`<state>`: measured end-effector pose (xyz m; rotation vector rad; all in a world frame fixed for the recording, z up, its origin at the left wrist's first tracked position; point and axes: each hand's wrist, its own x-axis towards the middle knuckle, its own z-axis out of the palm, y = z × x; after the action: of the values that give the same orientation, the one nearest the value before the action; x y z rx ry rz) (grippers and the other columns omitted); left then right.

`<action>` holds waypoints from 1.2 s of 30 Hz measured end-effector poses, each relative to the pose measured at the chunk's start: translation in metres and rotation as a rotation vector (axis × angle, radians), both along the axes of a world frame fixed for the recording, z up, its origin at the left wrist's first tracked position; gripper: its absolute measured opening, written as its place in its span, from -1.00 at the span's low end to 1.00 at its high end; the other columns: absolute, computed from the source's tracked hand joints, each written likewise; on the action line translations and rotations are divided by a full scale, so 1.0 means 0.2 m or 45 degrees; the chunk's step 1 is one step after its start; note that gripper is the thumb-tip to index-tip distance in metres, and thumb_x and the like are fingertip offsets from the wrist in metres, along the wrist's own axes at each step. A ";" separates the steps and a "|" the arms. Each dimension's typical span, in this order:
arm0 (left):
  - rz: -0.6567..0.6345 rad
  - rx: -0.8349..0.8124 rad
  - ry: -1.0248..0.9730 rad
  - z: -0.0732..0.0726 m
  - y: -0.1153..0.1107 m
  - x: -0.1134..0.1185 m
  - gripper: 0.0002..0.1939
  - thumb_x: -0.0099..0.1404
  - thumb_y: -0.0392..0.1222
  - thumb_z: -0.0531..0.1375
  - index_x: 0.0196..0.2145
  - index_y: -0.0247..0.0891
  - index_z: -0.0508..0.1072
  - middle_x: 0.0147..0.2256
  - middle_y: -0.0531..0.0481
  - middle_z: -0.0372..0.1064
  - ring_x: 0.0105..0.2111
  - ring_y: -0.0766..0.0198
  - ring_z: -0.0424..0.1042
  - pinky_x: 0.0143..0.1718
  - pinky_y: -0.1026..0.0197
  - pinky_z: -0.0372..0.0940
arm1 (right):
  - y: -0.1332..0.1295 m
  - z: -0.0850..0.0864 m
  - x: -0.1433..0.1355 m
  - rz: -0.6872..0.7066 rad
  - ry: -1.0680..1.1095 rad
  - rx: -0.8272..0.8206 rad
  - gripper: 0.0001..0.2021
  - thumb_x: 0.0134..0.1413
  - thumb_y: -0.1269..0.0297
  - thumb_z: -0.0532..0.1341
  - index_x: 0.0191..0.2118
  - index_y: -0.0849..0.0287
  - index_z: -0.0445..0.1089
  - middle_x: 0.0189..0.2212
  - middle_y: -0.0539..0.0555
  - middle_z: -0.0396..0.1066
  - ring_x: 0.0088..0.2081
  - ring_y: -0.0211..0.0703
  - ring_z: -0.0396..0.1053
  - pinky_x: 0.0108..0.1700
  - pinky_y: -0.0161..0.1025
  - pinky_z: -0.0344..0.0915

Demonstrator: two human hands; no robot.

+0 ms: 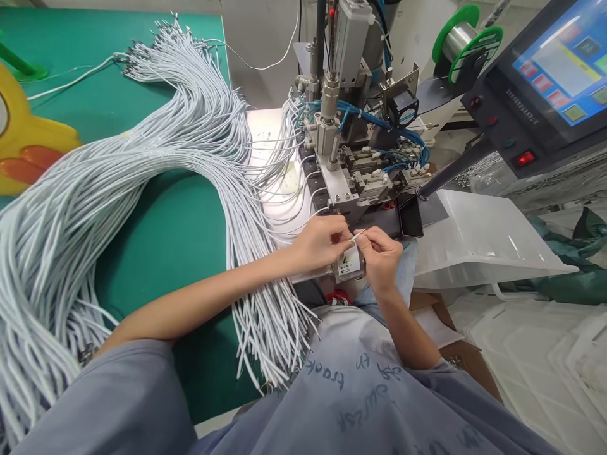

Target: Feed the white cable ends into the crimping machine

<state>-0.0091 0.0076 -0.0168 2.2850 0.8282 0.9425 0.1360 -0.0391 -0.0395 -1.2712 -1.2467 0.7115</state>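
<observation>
In front of the machine, my left hand (pixel 322 241) and my right hand (pixel 380 256) come close together with fingertips pinched. Between them is the end of a thin white cable (pixel 355 237), gripped from both sides; its tip is too small to make out. Just below the fingers, a label with a yellow warning triangle (pixel 349 260) faces up. A large bundle of white cables (pixel 190 158) lies to the left, its loose ends (pixel 272 341) fanning out under my left forearm. Several single cables run from the bundle into the side of the machine (pixel 332 139).
The bundle rests on a green mat (pixel 184 234). A touchscreen panel (pixel 559 76) and a green-rimmed wire spool (pixel 467 44) stand upper right. A translucent plastic bin (pixel 488 234) sits right of my hands. A yellow toy-like object (pixel 33 133) is at the far left.
</observation>
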 end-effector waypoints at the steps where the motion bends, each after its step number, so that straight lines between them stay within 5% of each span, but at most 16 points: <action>1: 0.003 0.128 0.085 0.00 0.01 -0.01 -0.77 0.26 -0.31 0.05 -0.56 -0.31 0.31 -0.55 0.06 0.23 -0.55 0.42 0.23 -0.52 0.36 0.14 | 0.00 0.01 0.00 -0.036 -0.117 0.041 -0.85 0.03 0.28 0.20 -0.43 0.16 0.49 -0.56 -0.01 0.29 -0.54 -0.30 0.21 -0.51 -0.30 0.13; 6: 0.017 0.658 0.518 -0.01 0.04 -0.03 -0.64 0.31 -0.40 -0.12 -0.55 -0.30 0.35 -0.54 0.00 0.23 -0.55 0.36 0.19 -0.50 0.27 0.12 | 0.02 0.06 0.06 0.088 -0.558 0.061 -0.81 0.06 0.26 0.15 -0.47 0.17 0.47 -0.64 -0.05 0.13 -0.59 -0.32 0.06 -0.52 -0.28 0.08; 10: 0.073 0.463 0.322 -0.05 0.04 -0.03 -0.70 0.33 -0.31 -0.04 -0.47 -0.32 0.41 -0.52 0.02 0.23 -0.55 0.40 0.22 -0.52 0.33 0.12 | 0.06 0.06 0.07 0.122 -0.394 0.057 -0.81 0.04 0.28 0.17 -0.51 0.19 0.43 -0.66 -0.08 0.04 -0.60 -0.33 0.02 -0.53 -0.29 0.05; 14: -0.090 0.202 0.089 -0.06 0.04 -0.02 -0.75 0.34 -0.29 0.00 -0.32 -0.36 0.47 -0.49 0.01 0.27 -0.49 0.42 0.29 -0.46 0.39 0.19 | 0.07 0.03 0.04 0.045 -0.164 -0.002 -0.79 0.04 0.27 0.17 -0.54 0.20 0.41 -0.66 -0.09 0.00 -0.59 -0.34 0.00 -0.53 -0.30 0.03; 23: -0.055 0.156 0.905 -0.07 0.12 -0.03 -0.70 0.23 -0.49 -0.07 -0.25 -0.45 0.43 -0.32 -0.14 0.31 -0.43 0.34 0.34 -0.38 0.30 0.26 | 0.21 -0.15 0.17 0.198 -0.127 -0.342 -0.79 -0.01 0.20 0.14 -0.41 0.20 0.46 -0.50 0.03 0.37 -0.44 -0.24 0.28 -0.39 -0.28 0.20; 36: -0.096 0.292 0.935 -0.12 0.13 -0.04 -0.71 0.19 -0.50 -0.02 -0.18 -0.46 0.39 -0.34 -0.15 0.30 -0.34 0.25 0.36 -0.32 0.24 0.31 | 0.29 -0.22 0.12 0.311 0.153 -0.579 -0.82 -0.13 0.18 0.21 -0.51 0.20 0.35 -0.64 -0.08 0.26 -0.56 -0.33 0.19 -0.48 -0.34 0.19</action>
<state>-0.0170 0.0334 -0.0404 2.8837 0.9376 0.1361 0.1600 0.0198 -0.0834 -1.4253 -1.1905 1.2848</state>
